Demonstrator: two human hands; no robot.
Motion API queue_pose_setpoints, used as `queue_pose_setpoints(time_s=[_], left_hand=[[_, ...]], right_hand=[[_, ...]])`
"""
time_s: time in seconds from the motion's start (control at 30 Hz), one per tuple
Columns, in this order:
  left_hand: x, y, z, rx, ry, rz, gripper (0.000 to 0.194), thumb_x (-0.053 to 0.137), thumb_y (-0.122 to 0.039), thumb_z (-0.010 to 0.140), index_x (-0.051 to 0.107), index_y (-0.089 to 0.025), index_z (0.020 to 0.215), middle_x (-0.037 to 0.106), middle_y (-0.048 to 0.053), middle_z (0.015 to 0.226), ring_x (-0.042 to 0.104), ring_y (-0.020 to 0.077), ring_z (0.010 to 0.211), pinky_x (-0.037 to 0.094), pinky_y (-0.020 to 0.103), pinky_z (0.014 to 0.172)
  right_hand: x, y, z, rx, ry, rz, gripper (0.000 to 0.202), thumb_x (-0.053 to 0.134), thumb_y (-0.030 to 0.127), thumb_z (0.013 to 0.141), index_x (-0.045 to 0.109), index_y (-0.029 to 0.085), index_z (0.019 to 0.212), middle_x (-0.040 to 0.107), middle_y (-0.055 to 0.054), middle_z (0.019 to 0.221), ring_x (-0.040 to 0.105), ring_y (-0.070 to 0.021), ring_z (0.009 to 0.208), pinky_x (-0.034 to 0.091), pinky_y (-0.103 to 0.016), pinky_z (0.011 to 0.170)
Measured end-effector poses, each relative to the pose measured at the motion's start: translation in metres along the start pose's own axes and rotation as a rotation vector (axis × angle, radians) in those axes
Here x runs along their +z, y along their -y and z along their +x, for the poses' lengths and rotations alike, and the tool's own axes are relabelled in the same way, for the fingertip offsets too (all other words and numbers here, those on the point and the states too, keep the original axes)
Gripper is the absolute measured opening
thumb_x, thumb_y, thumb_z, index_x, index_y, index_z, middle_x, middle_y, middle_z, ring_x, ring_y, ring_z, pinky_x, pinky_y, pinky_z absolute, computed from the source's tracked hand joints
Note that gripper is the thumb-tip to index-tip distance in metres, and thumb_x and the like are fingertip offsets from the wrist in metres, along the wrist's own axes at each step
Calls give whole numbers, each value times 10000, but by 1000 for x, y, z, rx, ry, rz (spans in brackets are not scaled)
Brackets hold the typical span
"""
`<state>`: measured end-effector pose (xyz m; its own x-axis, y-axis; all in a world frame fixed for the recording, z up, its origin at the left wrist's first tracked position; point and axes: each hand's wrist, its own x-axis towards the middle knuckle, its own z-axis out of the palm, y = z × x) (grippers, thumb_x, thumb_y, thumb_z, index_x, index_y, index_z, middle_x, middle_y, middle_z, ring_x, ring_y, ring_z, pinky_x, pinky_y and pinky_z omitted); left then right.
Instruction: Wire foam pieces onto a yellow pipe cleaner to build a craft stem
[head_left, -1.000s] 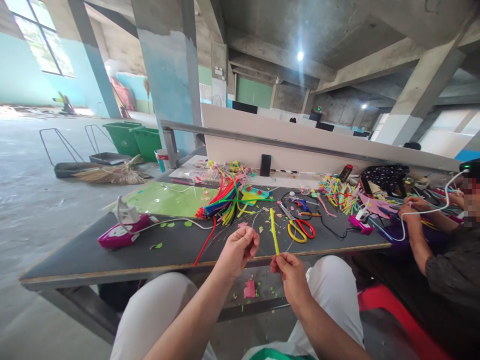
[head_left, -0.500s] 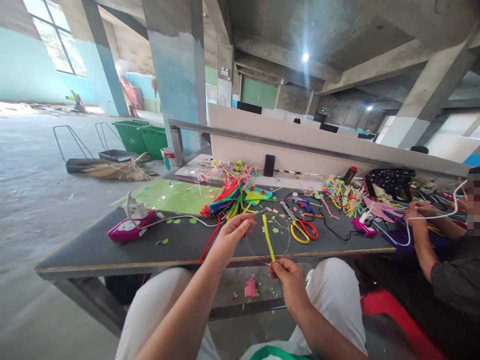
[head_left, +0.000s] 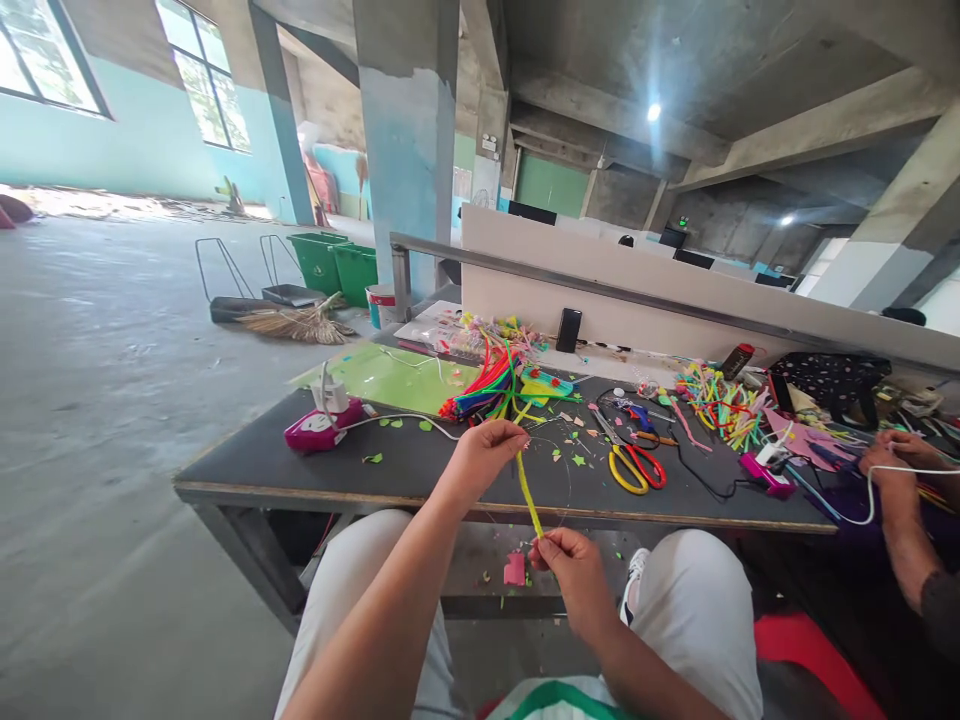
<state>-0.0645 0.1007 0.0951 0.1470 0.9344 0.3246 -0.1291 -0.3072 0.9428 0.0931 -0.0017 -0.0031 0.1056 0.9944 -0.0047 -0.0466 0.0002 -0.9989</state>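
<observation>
A short yellow pipe cleaner [head_left: 530, 498] runs between my two hands above the table's front edge. My left hand [head_left: 486, 458] is closed in a pinch at its upper end. Lower down, my right hand [head_left: 576, 572] grips the other end between thumb and fingers. A thin wire loop [head_left: 569, 480] arcs between the hands, faint against the dark table. Just beyond my left hand lies a bundle of red, green and blue pipe cleaners [head_left: 487, 390]. Scissors [head_left: 634, 468] with one yellow and one red handle rest to the right.
A magenta power strip [head_left: 311, 430] sits left on the table [head_left: 255, 450], its white cord running right. A blue glue gun [head_left: 640, 418], a black phone [head_left: 568, 330] and paper scraps lie beyond my hands. At the right, a co-worker's hands [head_left: 892, 460] are at work.
My left hand has come to the upper end of the yellow pipe cleaner, which stood free before. The view has swung left, so the table appears further right.
</observation>
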Motion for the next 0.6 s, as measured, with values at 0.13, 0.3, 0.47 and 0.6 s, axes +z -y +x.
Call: queue_pose_setpoints(time_s=[0.13,0.3,0.47,0.6], left_hand=[[-5,-6,3,-65,16,-333,468,616,-516,759,663,-134,1025,682,88,866,610,183,765,485,302,717],[12,4,2,-198,-23,-642,596,479,-636,796,581,-160,1139,646,135,1040,628,225,923,506,397,812],[69,33,-24,-210,108,-508,434,739,-385,681,626,-178,1046,658,72,965,621,182,866,488,316,790],[95,47,-39,-84,14,-374,224,710,-314,704,642,-168,860,631,16,816,585,137,758,472,258,729]], right_hand=[[2,2,5,-3,-33,95,199,687,406,728,718,209,722,697,-34,685,624,-162,640,485,-284,641],[-5,26,25,-109,-200,280,194,714,386,705,727,220,805,721,-53,854,631,-182,775,473,-301,715],[-12,41,39,-226,-287,354,227,711,344,701,721,240,903,702,-43,1033,601,-210,982,447,-331,855],[-14,38,41,-245,-311,279,242,680,372,712,716,212,890,710,-50,959,604,-219,933,454,-333,826]])
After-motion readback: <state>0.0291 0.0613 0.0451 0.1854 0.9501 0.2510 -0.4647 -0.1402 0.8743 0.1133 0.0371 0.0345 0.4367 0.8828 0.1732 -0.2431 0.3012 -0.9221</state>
